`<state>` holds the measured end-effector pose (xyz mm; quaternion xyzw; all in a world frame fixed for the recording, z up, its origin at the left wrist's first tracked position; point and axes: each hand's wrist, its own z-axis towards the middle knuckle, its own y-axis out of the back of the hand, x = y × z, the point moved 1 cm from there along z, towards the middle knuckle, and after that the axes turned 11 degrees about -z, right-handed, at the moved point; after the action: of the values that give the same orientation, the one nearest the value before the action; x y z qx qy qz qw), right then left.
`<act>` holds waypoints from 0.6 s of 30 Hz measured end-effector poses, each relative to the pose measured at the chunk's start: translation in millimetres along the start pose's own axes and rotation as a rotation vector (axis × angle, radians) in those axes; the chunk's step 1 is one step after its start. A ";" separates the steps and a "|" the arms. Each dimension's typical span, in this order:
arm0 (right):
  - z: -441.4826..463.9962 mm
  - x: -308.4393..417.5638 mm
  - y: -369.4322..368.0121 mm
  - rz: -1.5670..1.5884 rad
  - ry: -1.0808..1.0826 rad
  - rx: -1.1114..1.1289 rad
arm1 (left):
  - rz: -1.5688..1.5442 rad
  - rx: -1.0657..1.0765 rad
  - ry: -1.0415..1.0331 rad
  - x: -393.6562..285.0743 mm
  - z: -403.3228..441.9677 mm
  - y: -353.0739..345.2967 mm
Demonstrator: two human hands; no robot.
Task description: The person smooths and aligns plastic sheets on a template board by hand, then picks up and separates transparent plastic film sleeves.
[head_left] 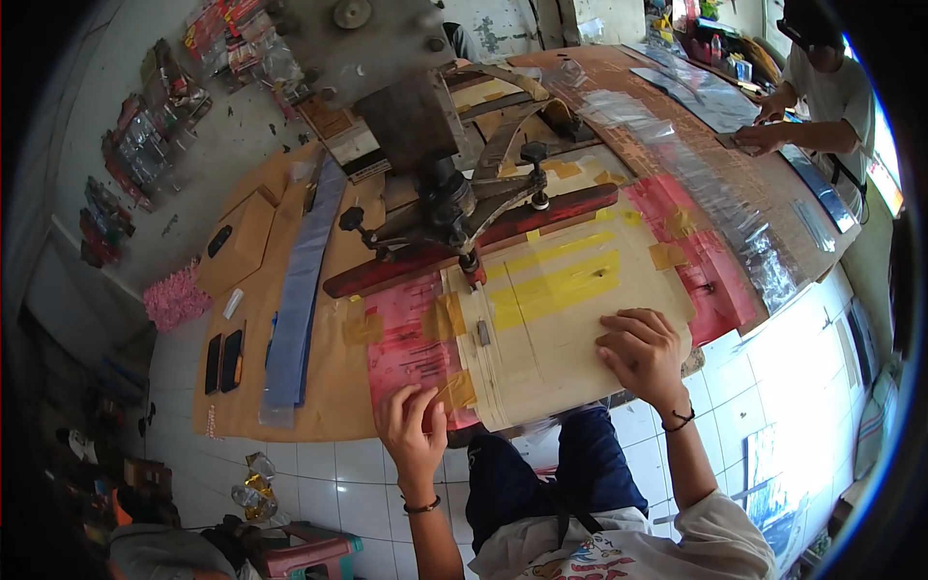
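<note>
My left hand (pixel 413 431) rests at the near left edge of a red plastic sheet (pixel 411 333), fingers apart and slightly bent. My right hand (pixel 644 356) lies on the right part of a beige board (pixel 551 372), its fingers spread and loosely curled, gripping nothing. Yellow tape strips (pixel 556 280) cross the board, and brown tape (pixel 445 317) overlaps its left side. A small dark metal piece (pixel 484 333) sits near the board's left edge. Just beyond both hands, a long red bar (pixel 396 268) hangs from a dark metal press (pixel 447 198) with black knobs.
Blue-grey plastic film (pixel 300 309) and two phones (pixel 232 360) lie on the brown-covered table at left. A co-worker's hands (pixel 764 137) handle sheets on the far right table. Clear plastic strips (pixel 691 169) run along that table. A stool (pixel 314 553) stands at lower left.
</note>
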<state>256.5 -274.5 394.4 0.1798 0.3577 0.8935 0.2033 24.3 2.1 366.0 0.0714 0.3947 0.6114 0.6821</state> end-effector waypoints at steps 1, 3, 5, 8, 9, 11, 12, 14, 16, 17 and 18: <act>-1.1 1.4 -3.2 -0.005 -0.012 -0.012 | 0.089 -0.039 -0.046 0.6 -2.2 -4.1; -2.2 0.0 -6.8 -0.011 -0.021 -0.040 | 0.154 -0.125 -0.119 11.3 -9.0 -13.8; -2.8 -1.1 -8.6 -0.006 -0.017 -0.067 | 0.211 -0.215 -0.186 19.9 -10.2 -22.5; -1.7 -0.7 -8.7 -0.004 -0.018 -0.082 | 0.259 -0.296 -0.248 24.2 -9.5 -28.8; -1.9 -1.2 -9.3 -0.007 -0.018 -0.089 | 0.264 -0.298 -0.247 24.2 -9.9 -28.5; -2.6 -1.6 -10.9 -0.008 -0.017 -0.098 | 0.266 -0.300 -0.244 23.9 -12.1 -28.1; -2.7 -1.5 -11.4 -0.008 -0.019 -0.098 | 0.264 -0.303 -0.243 23.9 -11.4 -28.7; -2.0 -1.2 -11.4 -0.006 -0.023 -0.102 | 0.266 -0.304 -0.241 24.0 -12.1 -28.7; -1.1 -1.2 -11.4 -0.003 -0.025 -0.109 | 0.269 -0.300 -0.245 24.8 -12.4 -28.2; -1.5 -1.0 -11.3 -0.003 -0.028 -0.112 | 0.271 -0.297 -0.243 24.6 -12.7 -27.6; -1.7 -1.2 -11.6 -0.003 -0.029 -0.111 | 0.271 -0.296 -0.241 24.5 -12.5 -27.9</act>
<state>259.4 -268.3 384.8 0.1804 0.3048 0.9091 0.2194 36.7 12.4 330.3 0.0955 0.2031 0.7356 0.6391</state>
